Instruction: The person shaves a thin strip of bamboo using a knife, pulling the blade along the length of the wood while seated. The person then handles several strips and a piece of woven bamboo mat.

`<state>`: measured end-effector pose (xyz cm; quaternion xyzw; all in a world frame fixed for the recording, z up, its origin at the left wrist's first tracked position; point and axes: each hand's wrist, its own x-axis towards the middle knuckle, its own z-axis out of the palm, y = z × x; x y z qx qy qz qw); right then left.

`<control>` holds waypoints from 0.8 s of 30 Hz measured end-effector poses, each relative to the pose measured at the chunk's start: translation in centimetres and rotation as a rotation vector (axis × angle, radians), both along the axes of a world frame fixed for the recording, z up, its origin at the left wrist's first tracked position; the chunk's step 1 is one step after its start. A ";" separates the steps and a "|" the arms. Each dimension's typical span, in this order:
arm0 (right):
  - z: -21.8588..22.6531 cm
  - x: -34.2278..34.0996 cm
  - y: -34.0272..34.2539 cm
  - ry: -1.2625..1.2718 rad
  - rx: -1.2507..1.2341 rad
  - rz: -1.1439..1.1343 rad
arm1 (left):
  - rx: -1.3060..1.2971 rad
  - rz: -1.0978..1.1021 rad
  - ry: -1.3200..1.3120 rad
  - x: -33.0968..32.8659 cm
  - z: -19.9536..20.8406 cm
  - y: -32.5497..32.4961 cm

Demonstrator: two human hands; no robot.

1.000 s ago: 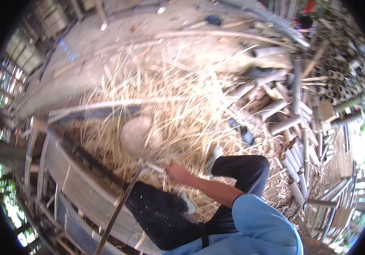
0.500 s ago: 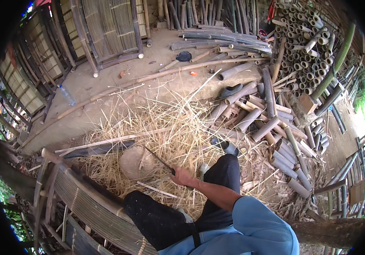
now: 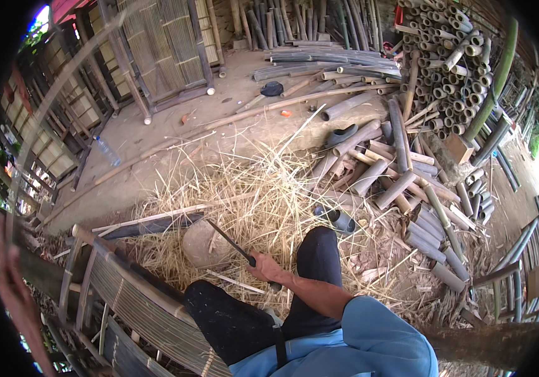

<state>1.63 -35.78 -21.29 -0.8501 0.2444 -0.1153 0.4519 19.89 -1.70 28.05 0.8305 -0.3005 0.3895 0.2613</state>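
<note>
My right hand [image 3: 264,268] is closed round the dark handle of a long knife [image 3: 230,240], its narrow blade slanting up and left over a round block [image 3: 206,244] among the shavings. At the far left rim my left hand [image 3: 13,273] is raised, smeared by motion. A long pale bamboo strip [image 3: 48,100] rises from between its thumb and fingers and curves up toward the top of the picture. Beside my left leg runs a bamboo-slat bench [image 3: 137,295].
A heap of pale bamboo shavings [image 3: 250,169] covers the ground before my knees. Cut bamboo pieces [image 3: 370,179] lie to the right, with stacked tubes [image 3: 451,81] behind. A black sandal [image 3: 343,221], a plastic bottle [image 3: 107,151] and leaning slatted panels [image 3: 163,50] are also around.
My left hand has come into view at the left rim with the long bamboo strip. The knife and my right hand stay nearly in place; the view has shifted slightly.
</note>
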 end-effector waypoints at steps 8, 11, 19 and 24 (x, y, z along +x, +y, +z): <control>-1.1 1.7 -0.2 0.065 0.025 0.116 | -0.326 0.363 1.219 -6.1 -17.7 12.1; -0.6 1.9 -0.3 0.113 0.054 0.140 | -0.539 0.373 1.378 -12.0 -21.8 12.3; -3.9 2.8 -0.1 0.034 0.005 0.158 | -0.803 0.571 1.223 -21.4 -36.6 16.6; -4.4 2.4 -0.3 0.141 0.115 0.162 | -0.755 0.697 1.155 -22.2 -40.0 16.9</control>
